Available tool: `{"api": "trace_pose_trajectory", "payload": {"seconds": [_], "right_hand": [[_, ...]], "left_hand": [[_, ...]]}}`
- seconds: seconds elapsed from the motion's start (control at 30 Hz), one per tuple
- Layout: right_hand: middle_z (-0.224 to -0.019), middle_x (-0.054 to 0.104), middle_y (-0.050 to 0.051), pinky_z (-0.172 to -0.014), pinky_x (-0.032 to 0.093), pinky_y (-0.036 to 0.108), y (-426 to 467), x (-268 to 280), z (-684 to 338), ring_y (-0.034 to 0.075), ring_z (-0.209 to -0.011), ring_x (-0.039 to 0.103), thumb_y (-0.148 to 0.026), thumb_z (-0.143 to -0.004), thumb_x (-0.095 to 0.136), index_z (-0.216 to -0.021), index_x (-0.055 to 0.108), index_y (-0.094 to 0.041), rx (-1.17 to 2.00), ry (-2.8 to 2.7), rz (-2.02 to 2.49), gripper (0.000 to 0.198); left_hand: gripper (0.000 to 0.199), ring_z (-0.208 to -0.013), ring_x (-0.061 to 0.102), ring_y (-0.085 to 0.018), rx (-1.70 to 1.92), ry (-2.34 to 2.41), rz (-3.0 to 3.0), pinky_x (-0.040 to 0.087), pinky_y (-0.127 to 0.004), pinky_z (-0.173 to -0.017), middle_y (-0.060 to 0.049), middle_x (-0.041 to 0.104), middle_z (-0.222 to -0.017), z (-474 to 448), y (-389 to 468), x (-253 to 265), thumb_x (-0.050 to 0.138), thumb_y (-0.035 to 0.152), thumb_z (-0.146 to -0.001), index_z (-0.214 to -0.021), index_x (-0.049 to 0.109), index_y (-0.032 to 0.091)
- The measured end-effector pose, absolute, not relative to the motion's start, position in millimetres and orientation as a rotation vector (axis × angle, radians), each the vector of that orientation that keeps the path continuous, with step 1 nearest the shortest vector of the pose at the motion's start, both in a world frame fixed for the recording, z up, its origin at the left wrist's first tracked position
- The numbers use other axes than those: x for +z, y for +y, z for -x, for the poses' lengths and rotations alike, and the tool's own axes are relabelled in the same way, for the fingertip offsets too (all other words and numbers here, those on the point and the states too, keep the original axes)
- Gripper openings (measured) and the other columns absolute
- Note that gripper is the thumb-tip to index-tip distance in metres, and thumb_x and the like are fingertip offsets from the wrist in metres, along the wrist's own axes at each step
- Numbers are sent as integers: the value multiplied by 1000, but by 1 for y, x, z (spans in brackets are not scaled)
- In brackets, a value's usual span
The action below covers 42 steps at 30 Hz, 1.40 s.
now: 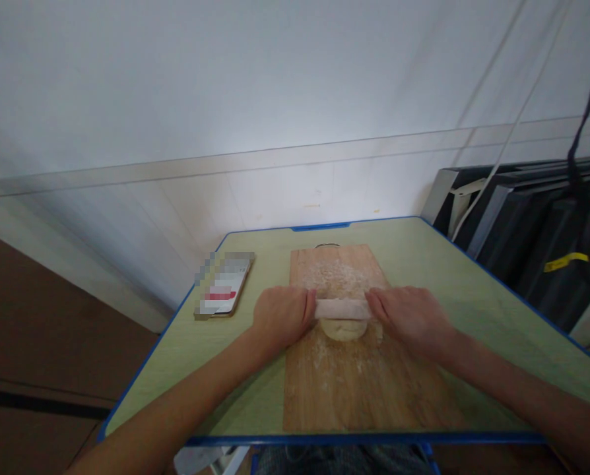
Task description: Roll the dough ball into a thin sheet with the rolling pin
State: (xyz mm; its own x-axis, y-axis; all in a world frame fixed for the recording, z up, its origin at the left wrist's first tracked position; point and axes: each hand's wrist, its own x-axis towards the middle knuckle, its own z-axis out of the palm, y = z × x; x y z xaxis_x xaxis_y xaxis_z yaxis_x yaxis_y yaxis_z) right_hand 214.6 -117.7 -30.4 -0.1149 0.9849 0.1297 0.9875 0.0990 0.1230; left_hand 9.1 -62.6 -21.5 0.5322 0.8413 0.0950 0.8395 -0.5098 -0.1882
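Observation:
Both fists are wrapped round the ends of a pale rolling pin (342, 309), which lies crosswise over a wooden cutting board. My left hand (284, 318) closes on its left end and my right hand (410, 315) on its right end. Under the pin's near side shows a flattened, rounded piece of dough (344, 330); the pin hides its far part. White flour is scattered on the cutting board (339, 396), most thickly beyond the pin.
A phone (226, 287) with a lit screen lies on the left of the green table (176, 369), which has a blue edge. A white wall (275, 191) stands behind it. Dark flat panels (537, 204) lean at the right, near a hanging black strap (579, 132).

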Motion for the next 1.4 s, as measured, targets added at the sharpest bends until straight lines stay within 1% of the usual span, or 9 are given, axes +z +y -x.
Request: {"api": "trace_pose_trajectory", "payload": {"seconds": [0.17, 0.4, 0.6, 0.7, 0.87, 1.0, 1.2, 1.3, 1.4], "right_hand": [[-70, 68, 7, -50, 31, 29, -130, -36, -210, 21, -63, 64, -33, -92, 24, -78, 62, -20, -389, -2337, 1988, 43], [-78, 69, 10, -55, 37, 26, -88, -19, -222, 19, -71, 64, -37, -94, 13, -71, 64, -17, 104, -2451, 1998, 59], [-75, 69, 8, -53, 35, 28, -126, -32, -208, 22, -67, 64, -31, -92, 24, -79, 63, -19, -382, -2316, 2029, 43], [-72, 68, 9, -51, 34, 27, -131, -32, -206, 21, -65, 64, -31, -92, 24, -78, 63, -19, -396, -2324, 2041, 43], [-77, 68, 11, -54, 37, 26, -87, -15, -222, 19, -70, 63, -34, -94, 18, -74, 63, -15, 174, -2485, 2004, 52], [-71, 66, 8, -49, 37, 24, -70, -13, -229, 15, -55, 59, -33, -95, 16, -77, 61, -13, 666, -2484, 1975, 52], [-77, 69, 12, -55, 39, 29, -114, -31, -213, 23, -68, 65, -33, -92, 22, -81, 63, -17, -276, -2311, 2103, 46], [-76, 69, 11, -55, 39, 29, -118, -29, -212, 23, -68, 65, -33, -93, 20, -80, 64, -18, -299, -2361, 2091, 48], [-76, 69, 13, -57, 39, 28, -98, -20, -218, 22, -71, 65, -35, -93, 16, -70, 63, -16, -50, -2464, 2034, 56]], "left_hand": [[51, -66, 63, -24, -20, -1387, 2577, 43, -33, -56, -11, 67, -72, -4, -76, -28, 16, 35, -91, -80, 63, 16], [57, -72, 64, -22, 185, -1412, 2687, 44, -30, -59, -13, 68, -80, -15, -36, -15, 13, 34, -92, -76, 65, 15], [50, -68, 64, -23, -34, -1410, 2558, 44, -32, -59, -10, 67, -74, -5, -67, -32, 18, 34, -91, -80, 63, 16], [51, -69, 63, -22, -27, -1393, 2569, 43, -31, -60, -11, 67, -74, -4, -68, -33, 17, 34, -92, -80, 63, 16], [48, -75, 63, -22, 288, -1298, 2711, 41, -28, -57, -12, 68, -85, -15, -34, -13, 18, 30, -92, -92, 63, 14], [52, -76, 63, -20, 379, -1342, 2797, 40, -26, -57, -11, 67, -86, -18, -25, -9, 15, 32, -92, -92, 63, 14], [60, -69, 63, -24, -1, -1428, 2591, 43, -33, -59, -12, 66, -73, -7, -61, -28, 8, 37, -92, -80, 64, 16], [60, -68, 63, -24, 11, -1405, 2617, 43, -34, -59, -13, 66, -73, -6, -59, -29, 9, 37, -92, -79, 64, 16], [60, -71, 63, -22, 97, -1401, 2713, 42, -31, -61, -13, 66, -76, -10, -37, -23, 11, 38, -92, -78, 64, 14]]}}
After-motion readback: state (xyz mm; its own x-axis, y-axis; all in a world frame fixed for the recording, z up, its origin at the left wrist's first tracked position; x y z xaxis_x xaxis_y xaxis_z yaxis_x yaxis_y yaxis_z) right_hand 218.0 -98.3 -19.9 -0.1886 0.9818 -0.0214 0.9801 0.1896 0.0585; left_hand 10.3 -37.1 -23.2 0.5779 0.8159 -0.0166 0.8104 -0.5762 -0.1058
